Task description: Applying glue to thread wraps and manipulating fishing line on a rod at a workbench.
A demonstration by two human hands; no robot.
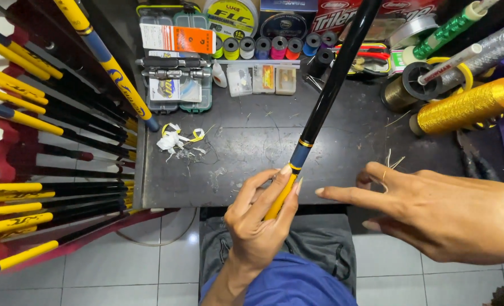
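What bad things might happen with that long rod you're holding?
The fishing rod reaches over the crowded back of the workbench, so swinging it might knock over the small thread spools. The left hand holds only its yellow end, so it could slip. The right hand isn't steadying it.

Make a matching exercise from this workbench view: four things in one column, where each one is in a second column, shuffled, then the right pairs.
Things:
1. fishing rod
2. gold thread spool
3. paper scraps
4. rack of rods

Places:
A. far left, beside the bench
B. gripped in the left hand
C. right side of the bench, beyond the right hand
D. bench top, left of middle

Pairs: 1-B, 2-C, 3-D, 4-A
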